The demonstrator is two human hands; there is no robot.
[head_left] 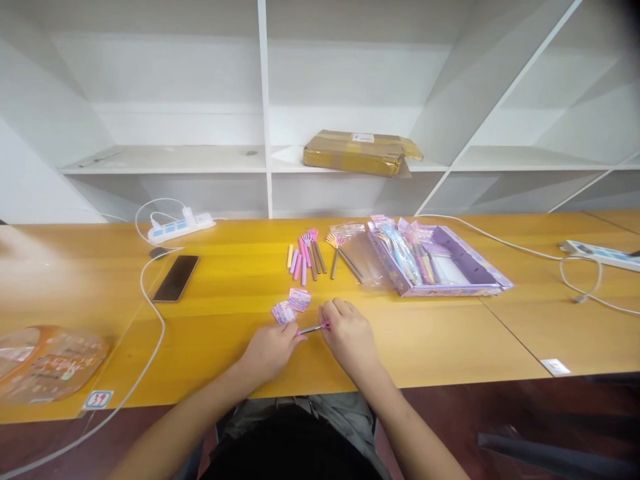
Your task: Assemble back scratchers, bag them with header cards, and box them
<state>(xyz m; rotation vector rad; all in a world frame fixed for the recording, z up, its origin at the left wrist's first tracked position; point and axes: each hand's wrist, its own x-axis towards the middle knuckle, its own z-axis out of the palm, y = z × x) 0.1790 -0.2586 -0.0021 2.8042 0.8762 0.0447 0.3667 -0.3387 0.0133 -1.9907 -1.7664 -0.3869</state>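
Observation:
Near the front edge of the table, a pink back scratcher with a metal rod (312, 329) is stretched between my hands. My left hand (270, 349) is closed on one pink end, and my right hand (350, 332) grips the other; the fingers cover much of both ends. Just beyond my left hand lie small purple printed cards (285, 312) in two loose groups. Farther back are several pastel handle tubes (295, 261) in pink, purple and yellow. Beside them lie claw-headed rods (317, 252), and two more claw-headed rods (345, 250) spread out to the right.
A purple display box (485, 270) holds wrapped back scratchers at right, with clear plastic bags (367, 260) beside it. At left are a phone (177, 279), a power strip (180, 228), a white cable (161, 333) and an orange package (55, 363). A cardboard box (355, 152) sits on the shelf.

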